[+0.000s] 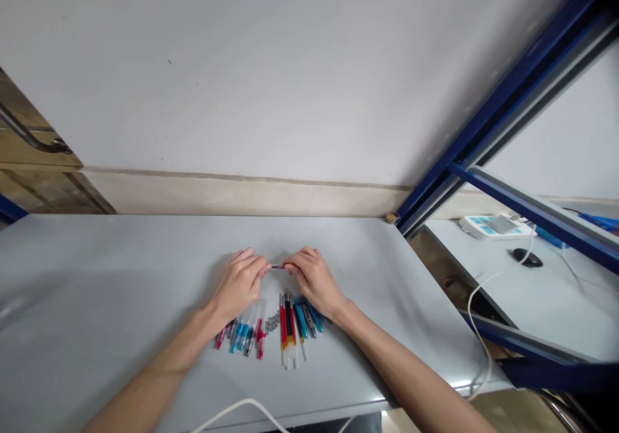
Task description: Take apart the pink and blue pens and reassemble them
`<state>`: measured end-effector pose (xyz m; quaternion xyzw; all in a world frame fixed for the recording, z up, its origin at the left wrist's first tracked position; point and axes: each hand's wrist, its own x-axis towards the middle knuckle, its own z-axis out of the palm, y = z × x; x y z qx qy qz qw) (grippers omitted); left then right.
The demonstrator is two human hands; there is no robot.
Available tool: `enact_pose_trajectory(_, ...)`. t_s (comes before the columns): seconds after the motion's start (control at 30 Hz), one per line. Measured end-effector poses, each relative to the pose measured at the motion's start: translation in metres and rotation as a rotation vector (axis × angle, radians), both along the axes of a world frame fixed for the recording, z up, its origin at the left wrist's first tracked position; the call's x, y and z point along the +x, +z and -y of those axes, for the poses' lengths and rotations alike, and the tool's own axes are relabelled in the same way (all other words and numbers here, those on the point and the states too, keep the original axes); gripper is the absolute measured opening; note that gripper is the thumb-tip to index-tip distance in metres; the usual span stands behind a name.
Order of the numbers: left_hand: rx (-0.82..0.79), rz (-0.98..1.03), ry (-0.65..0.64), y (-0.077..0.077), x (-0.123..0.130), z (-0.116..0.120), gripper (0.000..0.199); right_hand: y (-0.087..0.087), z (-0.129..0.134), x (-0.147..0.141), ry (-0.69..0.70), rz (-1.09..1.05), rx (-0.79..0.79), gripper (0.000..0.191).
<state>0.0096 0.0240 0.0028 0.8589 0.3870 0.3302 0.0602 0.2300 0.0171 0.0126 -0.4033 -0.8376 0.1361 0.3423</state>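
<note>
Between my two hands is a slim pen, level above the table; only its dark middle shows. My left hand is closed round one end, and my right hand pinches the other. Nearer to me, below the left hand, lie clear pen barrels with red, blue and black parts. Beside them is a small pile of springs. Several ink refills, red and black, lie side by side in the middle. Blue and dark pen parts rest partly under my right hand.
The grey table meets a pale wall at the back. A blue metal frame rises on the right. Beyond it a second table holds a black mouse and a white device. A white cable hangs by the right edge.
</note>
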Motion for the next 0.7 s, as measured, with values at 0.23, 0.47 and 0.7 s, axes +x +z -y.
enact_pose_trajectory(0.23, -0.013, 0.001, 0.018, 0.0024, -0.0009, 0.0012, 0.028, 0.0012, 0.0007, 0.0004, -0.013, 0.013, 0.016, 0.020)
enact_pose_trajectory(0.47, -0.002, -0.020, 0.021, 0.0001, -0.0001, -0.0003, 0.029, -0.0001, -0.0006, -0.0001, -0.017, 0.034, 0.026, 0.009)
enact_pose_trajectory(0.7, 0.014, -0.057, 0.024, 0.0012, 0.0019, 0.0019, 0.032, -0.0007, 0.0002, -0.0010, 0.003, 0.085, 0.057, 0.022)
